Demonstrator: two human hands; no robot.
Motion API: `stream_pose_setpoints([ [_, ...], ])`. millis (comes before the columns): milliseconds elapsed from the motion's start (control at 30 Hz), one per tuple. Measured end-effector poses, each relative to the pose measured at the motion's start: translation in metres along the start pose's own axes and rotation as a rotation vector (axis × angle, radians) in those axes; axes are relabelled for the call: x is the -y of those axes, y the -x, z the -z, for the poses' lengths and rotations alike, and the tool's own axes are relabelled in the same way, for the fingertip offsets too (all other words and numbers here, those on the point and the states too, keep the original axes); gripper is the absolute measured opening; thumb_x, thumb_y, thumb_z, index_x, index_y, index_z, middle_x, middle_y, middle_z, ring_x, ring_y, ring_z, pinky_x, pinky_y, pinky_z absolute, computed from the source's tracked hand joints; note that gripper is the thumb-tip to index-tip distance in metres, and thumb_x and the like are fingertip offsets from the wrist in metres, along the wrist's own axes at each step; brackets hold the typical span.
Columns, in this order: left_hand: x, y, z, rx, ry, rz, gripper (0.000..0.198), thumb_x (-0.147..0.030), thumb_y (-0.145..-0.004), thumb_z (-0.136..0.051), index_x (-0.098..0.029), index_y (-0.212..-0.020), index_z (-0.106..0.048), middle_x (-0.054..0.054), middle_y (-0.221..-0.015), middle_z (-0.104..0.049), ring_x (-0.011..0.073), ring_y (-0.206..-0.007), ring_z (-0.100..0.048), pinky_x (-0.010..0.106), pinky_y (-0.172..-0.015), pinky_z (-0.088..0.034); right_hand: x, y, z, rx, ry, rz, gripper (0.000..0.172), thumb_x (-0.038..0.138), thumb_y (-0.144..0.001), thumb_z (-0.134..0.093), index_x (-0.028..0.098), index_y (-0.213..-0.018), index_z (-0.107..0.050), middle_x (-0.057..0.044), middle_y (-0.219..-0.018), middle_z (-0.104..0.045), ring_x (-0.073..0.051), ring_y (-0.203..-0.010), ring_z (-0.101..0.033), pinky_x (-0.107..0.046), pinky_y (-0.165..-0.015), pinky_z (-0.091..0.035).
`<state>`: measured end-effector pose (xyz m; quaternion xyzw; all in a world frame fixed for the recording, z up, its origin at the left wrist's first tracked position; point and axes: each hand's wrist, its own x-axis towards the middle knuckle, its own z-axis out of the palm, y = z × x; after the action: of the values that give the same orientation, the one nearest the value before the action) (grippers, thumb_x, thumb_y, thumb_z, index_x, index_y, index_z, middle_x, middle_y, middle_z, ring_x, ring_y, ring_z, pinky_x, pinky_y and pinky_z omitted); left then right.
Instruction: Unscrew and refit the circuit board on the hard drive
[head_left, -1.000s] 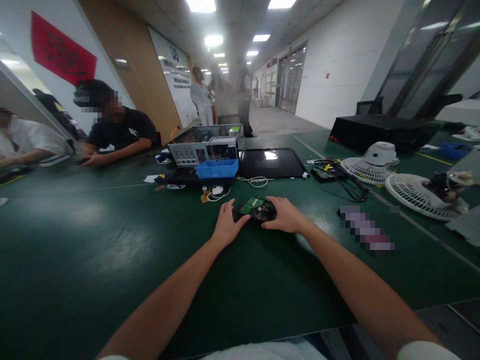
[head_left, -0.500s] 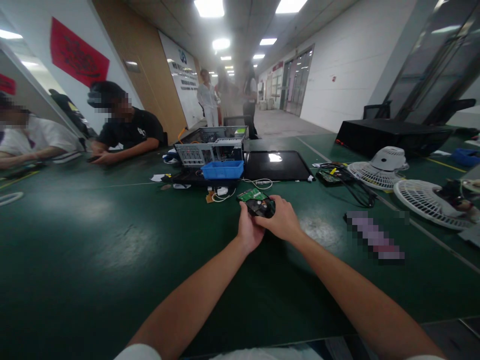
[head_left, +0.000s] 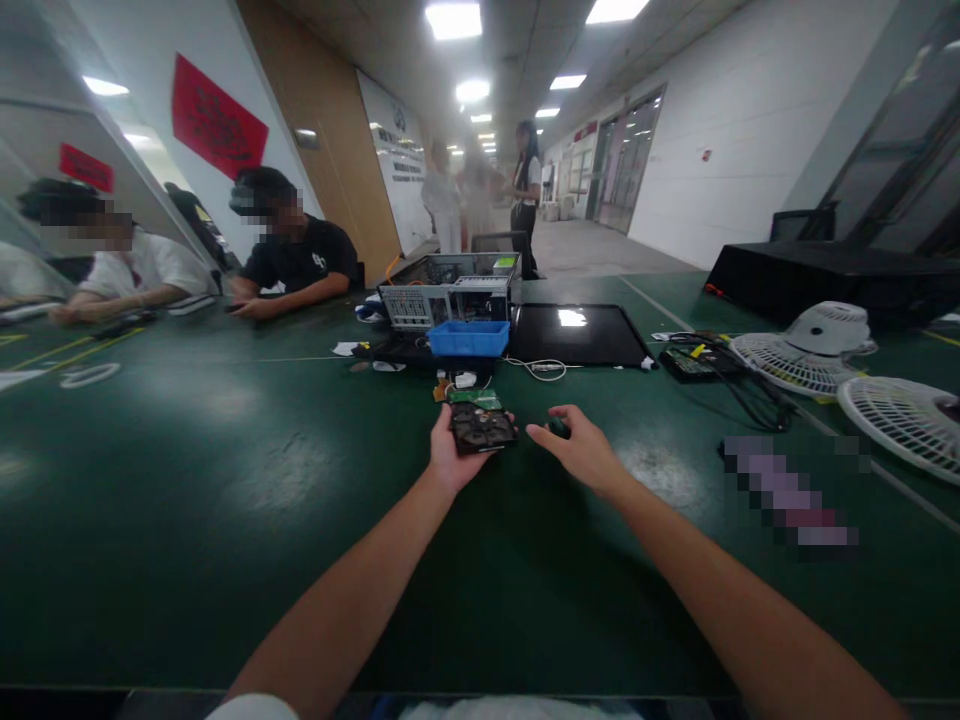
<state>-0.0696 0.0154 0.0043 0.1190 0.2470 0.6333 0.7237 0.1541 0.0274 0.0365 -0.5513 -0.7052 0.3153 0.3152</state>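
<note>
Across left hand [head_left: 452, 458]: black part [head_left: 482, 430], gripped from below | right hand [head_left: 583, 455] just beside, fingers parted | best kept level, steady

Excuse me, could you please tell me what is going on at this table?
The person's left hand holds a dark device with a green circuit board at its far edge. The right hand is curled beside it, not touching. Beyond them, a blue tray stands before an open computer case.
</note>
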Motion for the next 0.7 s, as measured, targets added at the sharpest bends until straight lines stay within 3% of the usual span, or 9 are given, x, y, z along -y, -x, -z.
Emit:
stream_pose_setpoints([
  [200, -0.118, 0.036, 0.058, -0.278, -0.098, -0.185, 0.070, -0.067, -0.094, -0.037, -0.013, -0.136, -0.052, 0.025, -0.128, -0.062, 0.0424, -0.115, -0.063, 0.063, -0.087, -0.053, -0.010, -0.014, 0.007, 0.001, 0.005, -0.043, 0.043, 0.056, -0.084, -0.067, 0.021, -0.110, -0.067, -0.007, -0.104, -0.072, -0.022, -0.091, -0.066, -0.033, -0.078, -0.048],
  [300, -0.181, 0.050, 0.084, -0.493, -0.255, -0.274, 0.063, -0.066, -0.096, -0.030, -0.017, -0.128, -0.054, 0.018, -0.117, -0.067, 0.0390, -0.108, -0.065, 0.063, -0.084, -0.053, -0.009, -0.016, 0.007, 0.000, -0.004, -0.015, 0.040, 0.052, -0.084, -0.067, 0.021, -0.108, -0.069, -0.007, -0.104, -0.072, -0.022, -0.090, -0.065, -0.032, -0.076, -0.047],
  [400, -0.231, 0.063, 0.102, -0.698, -0.407, -0.289, 0.054, -0.064, -0.097, -0.032, -0.020, -0.116, -0.056, 0.011, -0.102, -0.069, 0.0345, -0.100, -0.065, 0.064, -0.086, -0.051, -0.005, -0.015, 0.009, 0.014, -0.003, -0.008, 0.038, 0.049, -0.083, -0.067, 0.020, -0.107, -0.070, -0.008, -0.103, -0.073, -0.022, -0.088, -0.065, -0.031, -0.074, -0.046],
  [533, -0.267, 0.076, 0.112, -0.799, -0.473, -0.228, 0.045, -0.059, -0.097, -0.036, -0.018, -0.104, -0.054, 0.008, -0.089, -0.067, 0.0327, -0.096, -0.064, 0.065, -0.087, -0.049, -0.005, -0.017, 0.015, 0.019, 0.007, -0.008, 0.036, 0.047, -0.084, -0.066, 0.019, -0.107, -0.071, -0.007, -0.100, -0.073, -0.021, -0.085, -0.065, -0.031, -0.071, -0.046],
  [700, -0.282, 0.082, 0.110, -0.828, -0.532, -0.153, 0.039, -0.055, -0.096, -0.041, -0.019, -0.094, -0.053, 0.006, -0.082, -0.066, 0.0294, -0.089, -0.063, 0.061, -0.085, -0.050, -0.010, -0.020, 0.020, -0.002, 0.000, 0.006, 0.036, 0.046, -0.083, -0.066, 0.019, -0.106, -0.072, -0.007, -0.099, -0.073, -0.021, -0.084, -0.065, -0.031, -0.071, -0.046],
])
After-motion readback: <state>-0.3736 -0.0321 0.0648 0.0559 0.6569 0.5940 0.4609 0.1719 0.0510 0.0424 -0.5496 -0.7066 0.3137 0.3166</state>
